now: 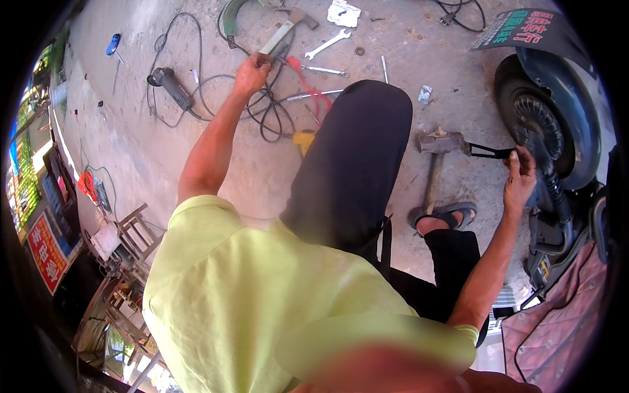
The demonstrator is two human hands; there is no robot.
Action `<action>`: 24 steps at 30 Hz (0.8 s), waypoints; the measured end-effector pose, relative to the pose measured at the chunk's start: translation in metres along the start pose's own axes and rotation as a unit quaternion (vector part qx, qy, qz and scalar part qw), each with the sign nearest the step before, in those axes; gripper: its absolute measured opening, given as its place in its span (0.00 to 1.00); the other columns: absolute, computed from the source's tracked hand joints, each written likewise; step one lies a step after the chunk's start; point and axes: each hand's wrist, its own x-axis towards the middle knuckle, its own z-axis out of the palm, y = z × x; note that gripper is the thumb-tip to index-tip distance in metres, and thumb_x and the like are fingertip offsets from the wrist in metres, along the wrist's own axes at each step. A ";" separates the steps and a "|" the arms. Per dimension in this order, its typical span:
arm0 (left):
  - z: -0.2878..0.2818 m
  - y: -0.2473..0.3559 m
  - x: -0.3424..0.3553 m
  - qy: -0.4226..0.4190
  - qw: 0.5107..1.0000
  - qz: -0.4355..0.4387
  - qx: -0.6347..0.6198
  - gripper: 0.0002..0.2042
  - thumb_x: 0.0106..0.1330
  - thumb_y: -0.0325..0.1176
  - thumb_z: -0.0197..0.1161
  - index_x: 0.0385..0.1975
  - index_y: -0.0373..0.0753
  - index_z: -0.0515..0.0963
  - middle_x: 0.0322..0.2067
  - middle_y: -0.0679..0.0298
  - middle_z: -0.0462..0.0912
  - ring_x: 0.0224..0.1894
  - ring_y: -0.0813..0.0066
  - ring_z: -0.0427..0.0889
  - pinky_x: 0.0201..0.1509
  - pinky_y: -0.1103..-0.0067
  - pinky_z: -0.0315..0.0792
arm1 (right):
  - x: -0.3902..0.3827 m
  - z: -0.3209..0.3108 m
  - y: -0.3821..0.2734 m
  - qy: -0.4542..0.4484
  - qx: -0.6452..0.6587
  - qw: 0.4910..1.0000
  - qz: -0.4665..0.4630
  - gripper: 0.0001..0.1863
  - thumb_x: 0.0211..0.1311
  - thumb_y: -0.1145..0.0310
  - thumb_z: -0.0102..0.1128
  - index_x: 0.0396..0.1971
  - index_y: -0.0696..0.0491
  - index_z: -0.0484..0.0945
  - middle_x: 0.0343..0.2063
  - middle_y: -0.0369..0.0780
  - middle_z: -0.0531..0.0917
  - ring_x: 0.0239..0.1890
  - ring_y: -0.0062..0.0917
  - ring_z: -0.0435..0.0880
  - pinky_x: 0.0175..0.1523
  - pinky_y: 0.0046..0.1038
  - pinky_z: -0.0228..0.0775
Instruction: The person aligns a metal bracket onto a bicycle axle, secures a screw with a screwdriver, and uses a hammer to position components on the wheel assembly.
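Note:
My left hand (pixel 252 73) is closed around the handle of a claw hammer (pixel 278 38), its metal head pointing up and to the right. My right hand (pixel 521 173) pinches one end of a black slotted metal bar (pixel 487 151). The bar's other end meets the head of a sledgehammer (pixel 442 141) on the concrete floor. That sledgehammer's wooden handle runs down to my sandalled foot (pixel 432 224). Just right of my right hand is the wheel (pixel 538 118) of a scooter (pixel 576 124).
An angle grinder (pixel 173 88) lies at the left with its black cable (pixel 268 118) looped over the floor. Ahead lie an open-end wrench (pixel 327 44), a smaller wrench (pixel 324 71) and a crumpled white paper (pixel 343 13). A wooden chair (pixel 139 232) stands at the left.

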 end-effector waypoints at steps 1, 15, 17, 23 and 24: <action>0.004 -0.009 -0.008 -0.028 0.999 0.016 0.035 0.16 0.65 0.42 0.62 0.42 0.35 0.85 0.34 0.52 0.87 0.38 0.61 0.87 0.46 0.67 0.79 | -0.001 -0.005 -0.001 -0.011 -0.011 1.000 0.004 0.12 0.73 0.72 0.61 0.53 0.56 0.80 0.45 0.36 0.83 0.44 0.18 0.81 0.48 0.23 0.78; 0.063 -0.034 -0.061 -0.196 0.961 0.052 0.189 0.15 0.67 0.43 0.62 0.40 0.35 0.82 0.37 0.45 0.86 0.44 0.44 0.84 0.48 0.59 0.76 | -0.019 -0.076 -0.090 -0.077 -0.103 0.990 0.056 0.13 0.73 0.72 0.61 0.54 0.58 0.78 0.46 0.34 0.81 0.45 0.18 0.79 0.52 0.24 0.74; 0.065 -0.034 -0.055 -0.185 0.962 0.055 0.191 0.15 0.66 0.42 0.62 0.41 0.35 0.81 0.38 0.45 0.86 0.45 0.44 0.84 0.49 0.58 0.76 | -0.020 -0.061 -0.101 -0.078 -0.081 0.993 0.040 0.13 0.72 0.74 0.61 0.54 0.58 0.78 0.46 0.34 0.81 0.45 0.17 0.79 0.52 0.23 0.74; 0.066 -0.030 -0.068 -0.174 0.968 0.031 0.177 0.15 0.66 0.42 0.61 0.42 0.36 0.80 0.39 0.42 0.84 0.47 0.42 0.83 0.51 0.57 0.75 | -0.067 -0.008 -0.111 -0.065 0.019 0.998 0.016 0.12 0.70 0.77 0.62 0.51 0.58 0.79 0.45 0.35 0.81 0.44 0.16 0.80 0.50 0.22 0.75; 0.065 -0.026 -0.070 -0.177 0.967 0.027 0.179 0.16 0.67 0.43 0.61 0.42 0.36 0.79 0.40 0.41 0.84 0.47 0.41 0.83 0.51 0.56 0.74 | -0.075 -0.002 -0.109 -0.058 0.032 0.998 0.018 0.11 0.70 0.77 0.63 0.50 0.58 0.79 0.44 0.35 0.81 0.43 0.16 0.80 0.50 0.22 0.74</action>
